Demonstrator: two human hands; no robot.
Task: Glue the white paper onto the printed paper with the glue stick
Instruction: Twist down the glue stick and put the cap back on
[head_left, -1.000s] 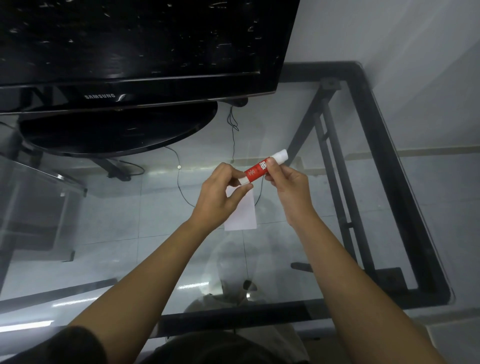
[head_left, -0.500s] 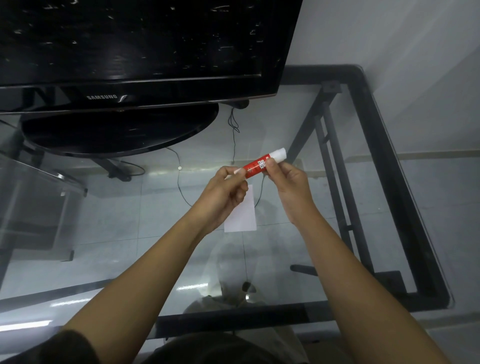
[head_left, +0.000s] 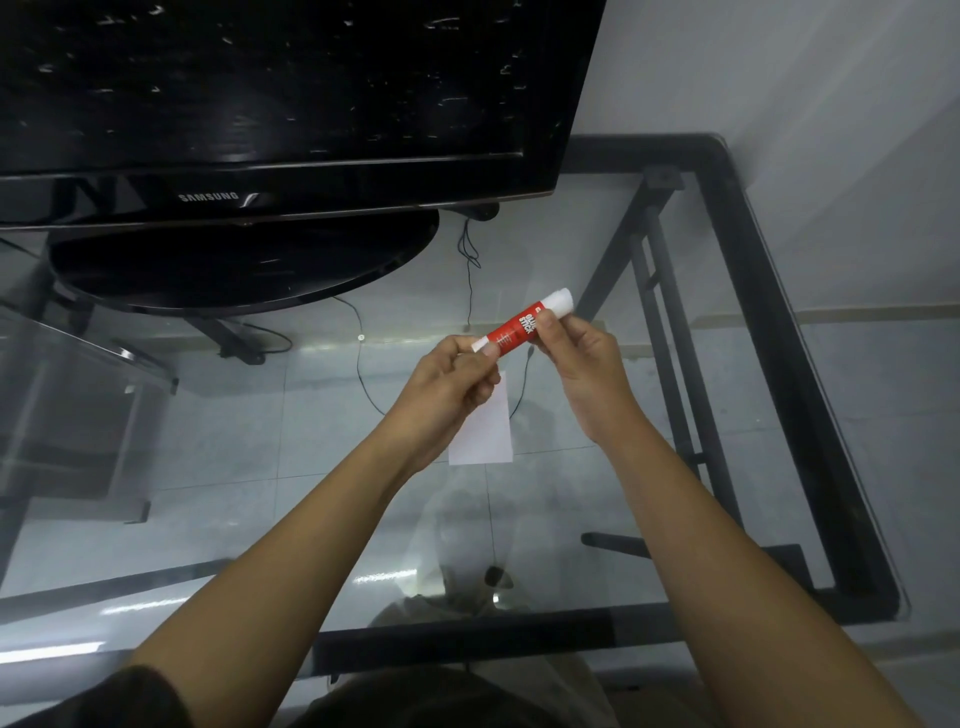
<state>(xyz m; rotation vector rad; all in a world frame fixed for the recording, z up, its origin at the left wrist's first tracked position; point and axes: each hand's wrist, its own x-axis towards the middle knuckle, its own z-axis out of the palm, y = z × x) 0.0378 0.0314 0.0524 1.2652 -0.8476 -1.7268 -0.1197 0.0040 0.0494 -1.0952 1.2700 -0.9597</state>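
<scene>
- Glue stick (head_left: 522, 323): pinched at both ends between left hand (head_left: 451, 388) and right hand (head_left: 584, 375).
- White paper (head_left: 485, 431): below and between both hands, partly behind the left.

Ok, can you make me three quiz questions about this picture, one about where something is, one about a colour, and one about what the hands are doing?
1. Where is the white paper?
A on the glass table
B on the TV
C on the floor

2. What colour is the glue stick body?
A blue
B red
C green

3. How is the glue stick held?
A by both hands
B by one hand
C lying loose

Answers:
1 A, it lies flat on the glass table under the hands.
2 B, red between white ends.
3 A, left hand and right hand each pinch one end.
</scene>
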